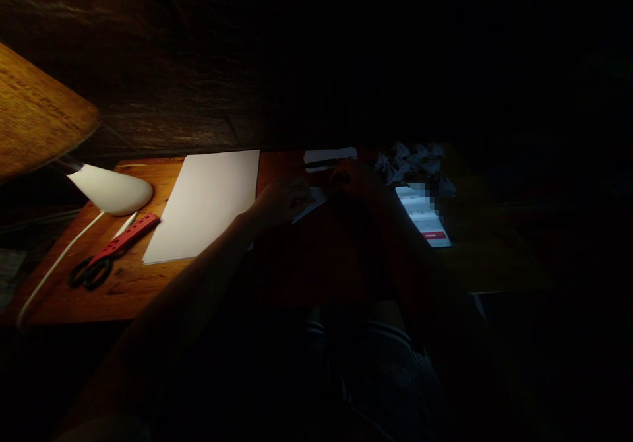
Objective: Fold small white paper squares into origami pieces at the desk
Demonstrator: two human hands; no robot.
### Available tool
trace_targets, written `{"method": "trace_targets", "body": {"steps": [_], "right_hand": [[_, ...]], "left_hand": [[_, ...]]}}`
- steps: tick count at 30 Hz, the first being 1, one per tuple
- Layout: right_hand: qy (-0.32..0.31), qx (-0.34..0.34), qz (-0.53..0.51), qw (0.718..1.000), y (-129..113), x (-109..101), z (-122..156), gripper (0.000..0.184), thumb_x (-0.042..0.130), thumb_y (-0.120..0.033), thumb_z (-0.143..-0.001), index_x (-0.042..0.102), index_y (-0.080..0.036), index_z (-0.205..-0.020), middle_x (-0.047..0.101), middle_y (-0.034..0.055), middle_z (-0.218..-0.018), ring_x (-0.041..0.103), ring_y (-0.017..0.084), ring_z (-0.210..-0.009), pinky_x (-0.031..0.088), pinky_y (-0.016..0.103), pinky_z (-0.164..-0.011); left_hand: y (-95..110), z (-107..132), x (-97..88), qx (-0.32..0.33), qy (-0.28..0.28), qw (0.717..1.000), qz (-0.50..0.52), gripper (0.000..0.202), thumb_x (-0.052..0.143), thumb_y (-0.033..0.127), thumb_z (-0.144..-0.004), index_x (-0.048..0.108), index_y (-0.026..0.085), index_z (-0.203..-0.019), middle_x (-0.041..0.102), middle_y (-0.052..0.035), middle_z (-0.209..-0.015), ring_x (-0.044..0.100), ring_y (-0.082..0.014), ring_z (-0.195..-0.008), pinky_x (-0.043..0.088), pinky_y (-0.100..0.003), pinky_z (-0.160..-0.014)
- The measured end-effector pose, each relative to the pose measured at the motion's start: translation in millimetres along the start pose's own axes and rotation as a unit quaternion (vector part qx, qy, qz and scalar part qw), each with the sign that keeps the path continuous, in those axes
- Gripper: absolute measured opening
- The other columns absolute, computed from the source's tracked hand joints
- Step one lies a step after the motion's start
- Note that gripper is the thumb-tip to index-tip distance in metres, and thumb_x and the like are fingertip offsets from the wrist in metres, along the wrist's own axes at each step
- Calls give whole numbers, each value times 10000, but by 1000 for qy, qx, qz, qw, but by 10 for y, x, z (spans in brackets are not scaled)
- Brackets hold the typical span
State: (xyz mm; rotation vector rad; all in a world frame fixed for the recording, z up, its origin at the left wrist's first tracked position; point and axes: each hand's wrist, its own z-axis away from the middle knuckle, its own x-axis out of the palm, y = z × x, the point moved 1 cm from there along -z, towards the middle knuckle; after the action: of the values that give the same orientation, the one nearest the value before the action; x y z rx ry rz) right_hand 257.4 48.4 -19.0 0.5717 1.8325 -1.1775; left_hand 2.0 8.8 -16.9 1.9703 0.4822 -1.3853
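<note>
Small white paper (313,200): one, between the left hand (283,199), which touches it, and the right hand (357,179), just beside; darkness hides whether either grips. Left of the hands: white sheets (210,201), scissors (119,245); right: lit phone (419,212).

Grained wood worktop (128,272); smooth, matt paper sheets (208,208) left of centre; paper piece (311,206), centre; crumpled paper heap (415,161), right; smooth, plastic-looking lamp base (111,188), left

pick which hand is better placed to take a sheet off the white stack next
Left, most likely. The left hand is just beside the stack; the right hand is farther off, past the paper between them, nearer the phone.
</note>
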Motion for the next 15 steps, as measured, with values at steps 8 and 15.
{"method": "trace_targets", "body": {"steps": [8,15], "right_hand": [[-21,-22,33,999,-314,-143,144,356,835,-367,-909,806,-201,-1223,758,129,-1315,707,312,-1150,533,428,-1004],[-53,-26,59,997,-525,-230,191,358,774,-268,-928,799,-185,-1275,761,140,-1356,710,318,-1158,542,419,-989]], "left_hand": [[3,65,16,-36,18,999,1,865,843,528,-853,503,197,-1576,547,-214,-1589,514,-440,-1482,403,-663,-1227],[-40,58,22,-41,41,998,14,636,770,418,-907,576,238,-1485,618,-153,-1512,578,-398,-1403,451,-625,-1200]]}}
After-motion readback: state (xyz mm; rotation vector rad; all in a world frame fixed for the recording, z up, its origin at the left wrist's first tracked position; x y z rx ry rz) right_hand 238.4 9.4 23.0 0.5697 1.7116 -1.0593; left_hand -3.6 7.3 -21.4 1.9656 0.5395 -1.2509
